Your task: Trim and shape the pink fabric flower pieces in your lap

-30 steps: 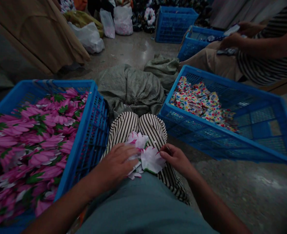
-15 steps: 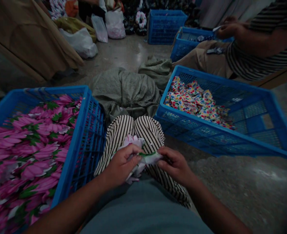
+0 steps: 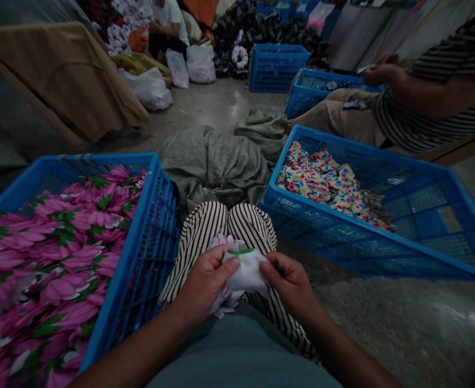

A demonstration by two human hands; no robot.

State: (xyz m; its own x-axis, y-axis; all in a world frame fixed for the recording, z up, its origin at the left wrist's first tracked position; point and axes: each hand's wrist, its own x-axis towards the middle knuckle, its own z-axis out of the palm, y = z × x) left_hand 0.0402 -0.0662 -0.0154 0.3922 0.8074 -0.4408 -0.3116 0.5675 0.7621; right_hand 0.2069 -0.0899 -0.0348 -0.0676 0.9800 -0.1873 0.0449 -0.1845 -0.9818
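Above my lap, a white fabric flower piece (image 3: 247, 274) with a green edge and pink-tipped petals is stretched between my two hands. My left hand (image 3: 205, 277) pinches its left side, thumb on top near the green strip. The right side is gripped between thumb and fingers of my right hand (image 3: 289, 280). Petals hang below and behind the white cloth, partly hidden by my left hand. Under it are striped trousers (image 3: 205, 221) on my knees.
At left stands a blue crate (image 3: 153, 167) of pink fabric flowers (image 3: 76, 253). Another blue crate (image 3: 423, 167) at right holds colourful printed cloth pieces (image 3: 326, 183). Grey-green sacks (image 3: 217, 156) lie ahead. A person in a striped shirt (image 3: 435, 108) sits at right; another sits far back.
The white cloth is now opened out and shows a broad face, where before it was a narrow folded strip. The view has tilted up slightly.
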